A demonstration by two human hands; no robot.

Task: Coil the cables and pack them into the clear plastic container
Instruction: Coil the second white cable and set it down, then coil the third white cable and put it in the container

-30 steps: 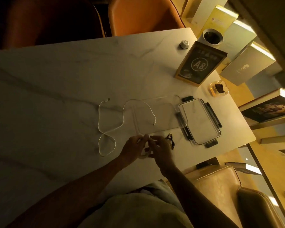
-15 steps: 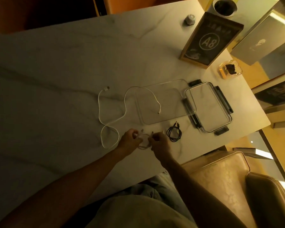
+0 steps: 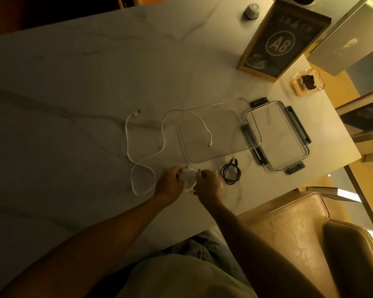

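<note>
Holding a small white cable coil (image 3: 190, 179) between them near the front edge of the surface (image 3: 73, 82), the left hand (image 3: 169, 182) and right hand (image 3: 209, 183) each pinch one side of the loop. A coiled black cable (image 3: 230, 172) lies just beside the right hand; a long white cable (image 3: 142, 147) sprawls loose, one end resting in the clear container (image 3: 215, 130), whose lid (image 3: 278, 136) overlaps its right edge. Letting go carelessly could spring the coil open, since nothing ties it.

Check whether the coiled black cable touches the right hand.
Apart. The head view shows bare table between the black cable and the right hand.
</note>
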